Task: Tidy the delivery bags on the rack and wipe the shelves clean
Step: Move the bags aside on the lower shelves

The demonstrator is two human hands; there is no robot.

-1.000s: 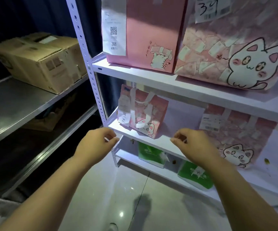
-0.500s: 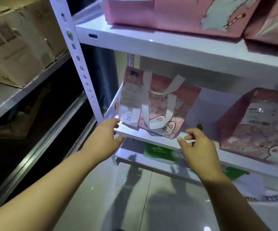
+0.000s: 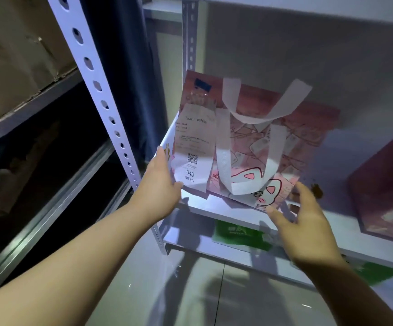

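Stocktake on the rack: a person's left hand (image 3: 160, 184) and right hand (image 3: 305, 229) are held out to either side of a pink delivery bag printed with a cartoon cat (image 3: 292, 142). The bag stands upright on the white shelf board (image 3: 214, 205) of a metal rack. It sits between the two sets of fingers, near the shelf's front left corner, and its two white woven handles (image 3: 223, 161) hang forward over its face.

A long white printed receipt (image 3: 193, 142) numbered 046 hangs down the bag's left front, just right of the left fingers. The left fingers (image 3: 161, 156) are straight and open along the bag's left edge, with the thumb just under the receipt's lower corner. Whether they touch the bag cannot be told. The right fingers (image 3: 306, 191) are blurred, spread and open, gripping nothing. They are just beside the bag's lower right corner, with the thumb over the shelf's front edge.

A small brown smudge (image 3: 317, 190) marks the shelf just beyond the right fingers. Further right of them stands a second, darker pink bag (image 3: 383, 196), partly out of view. Below the right fingers, a green bag (image 3: 238, 234) lies on the next shelf down.

Left of the left fingers rises the rack's white perforated upright (image 3: 101, 95), with a dark blue curtain (image 3: 125, 67) behind it. Beyond that, a brown cardboard box (image 3: 14, 55) sits on a grey metal shelf (image 3: 38, 100).
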